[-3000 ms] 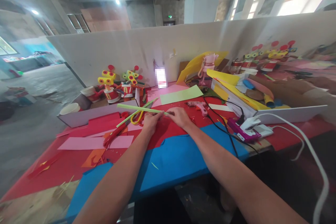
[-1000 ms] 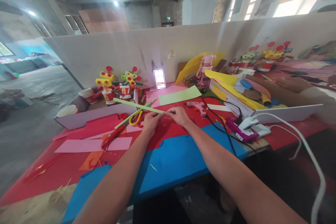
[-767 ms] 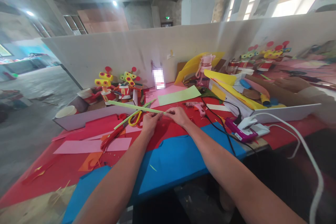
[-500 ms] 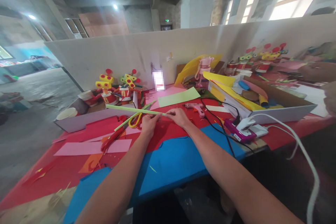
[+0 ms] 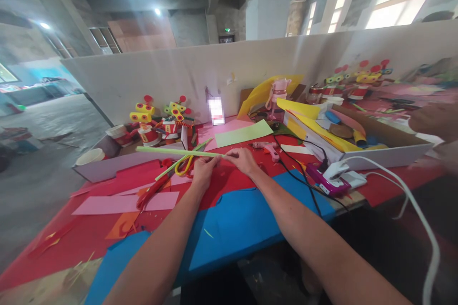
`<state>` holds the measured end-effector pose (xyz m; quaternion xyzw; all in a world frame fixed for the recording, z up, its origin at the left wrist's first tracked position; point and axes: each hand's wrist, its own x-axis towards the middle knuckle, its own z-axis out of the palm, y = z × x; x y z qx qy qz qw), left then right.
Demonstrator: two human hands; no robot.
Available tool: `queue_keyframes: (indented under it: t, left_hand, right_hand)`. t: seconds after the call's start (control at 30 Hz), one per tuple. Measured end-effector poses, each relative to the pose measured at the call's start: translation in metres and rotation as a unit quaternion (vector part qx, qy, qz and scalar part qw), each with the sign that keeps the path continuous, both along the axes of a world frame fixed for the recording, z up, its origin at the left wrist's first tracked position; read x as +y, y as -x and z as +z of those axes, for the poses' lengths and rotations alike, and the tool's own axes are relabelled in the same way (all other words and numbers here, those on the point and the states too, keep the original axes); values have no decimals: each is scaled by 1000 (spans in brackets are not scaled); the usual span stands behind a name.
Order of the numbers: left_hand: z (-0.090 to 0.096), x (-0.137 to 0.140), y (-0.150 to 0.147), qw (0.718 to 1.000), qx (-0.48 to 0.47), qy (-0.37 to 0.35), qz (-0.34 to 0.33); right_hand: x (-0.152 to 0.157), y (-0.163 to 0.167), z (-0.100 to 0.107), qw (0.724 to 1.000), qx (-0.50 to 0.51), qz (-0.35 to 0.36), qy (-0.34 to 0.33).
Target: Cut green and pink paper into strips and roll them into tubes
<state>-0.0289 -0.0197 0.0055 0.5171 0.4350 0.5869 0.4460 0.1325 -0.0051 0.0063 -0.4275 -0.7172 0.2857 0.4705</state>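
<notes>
A long, narrow light-green paper strip (image 5: 168, 151) stretches leftward from my fingers, above the table. My left hand (image 5: 203, 171) pinches it near its right part. My right hand (image 5: 243, 161) is closed on the strip's right end, just beside the left. Scissors with yellow handles (image 5: 184, 166) lie under the strip, left of my left hand. A red-handled tool (image 5: 153, 192) rests further left, partly over a pink paper strip (image 5: 96, 204). Beyond my hands lies a wider light-green paper piece (image 5: 244, 134).
A pink glue gun (image 5: 270, 149) with a black cord lies right of my hands, near a purple power strip (image 5: 327, 178). Boxes stand at both sides: a right one (image 5: 386, 155) with paper scraps, a left one (image 5: 107, 167) with cups. Paper figures (image 5: 145, 126) stand behind.
The strip's free left end has swung slightly left and down. Both hands keep nearly the same place and pinch. At the far right, another person's blurred hand has shifted.
</notes>
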Motion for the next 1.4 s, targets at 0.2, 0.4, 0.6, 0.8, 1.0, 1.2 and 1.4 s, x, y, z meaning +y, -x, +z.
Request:
queue_keyframes:
  t: [0.2,0.4,0.6,0.8,1.0,1.2,1.4]
  left_hand:
    - [1,3,6,999,-35,5,31]
    - [-1,3,7,1000,-21,-2,19]
    - [-1,4,5,1000,-21,-1,21]
    - [4,0,1,999,-28,3,21]
    - [5,0,1,999,-31,4,37]
    - [3,6,12,997,-50,0,65]
    - [6,3,13,999,-27,20,23]
  right_hand:
    - [2,-8,-2,996,40,47,69]
    - [-2,-3,-1,989,97,68,85]
    - [3,1,-6,993,90,30,69]
    - [6,-1,-7,996,67,8,57]
    - [3,-2,-6,994,78,-10,72]
    - [3,-11,-3,988,104,-25,115]
    - [-5,-18,9,987,108,-2,116]
